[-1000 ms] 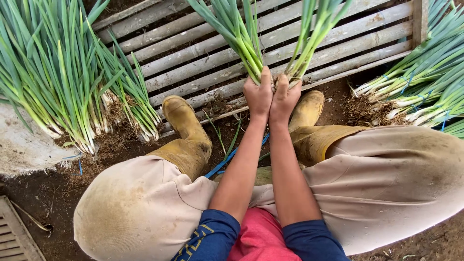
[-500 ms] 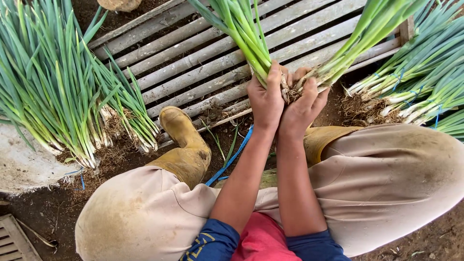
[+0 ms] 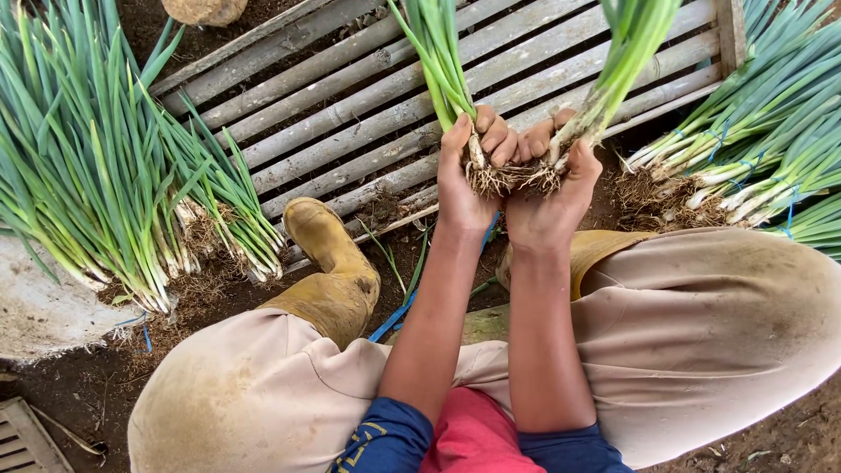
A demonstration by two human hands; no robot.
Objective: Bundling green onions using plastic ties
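Your left hand [image 3: 469, 180] is closed around a bunch of long green spring onions with white stems and tangled brown roots [image 3: 442, 66], gripping it just above the roots so the leaves rise up and away from you. Your right hand [image 3: 554, 188] is closed the same way around a second bunch of green spring onions with muddy roots [image 3: 624, 61], whose leaves lean off to the right. The two hands sit side by side, knuckles touching, and the root ends of both bunches meet in one matted clump [image 3: 512, 178] between your palms.

You hold both bunches above the near edge of a weathered grey slatted wooden pallet [image 3: 350, 96] that lies on the dark soil. Below your forearms are your knees in dusty beige trousers [image 3: 701, 333], and your left foot in a mud-stained tan rubber boot [image 3: 333, 263] rests at the pallet's edge. A blue strap [image 3: 392, 317] lies on the ground beside that boot.

To your left, a large loose pile of green spring onions with earthy roots [image 3: 96, 166] lies partly on the soil and partly on a pale grey sheet [image 3: 35, 315]. To your right, a heap of spring onions tied with blue string [image 3: 753, 140] lies with its roots towards you, well apart from your hands.
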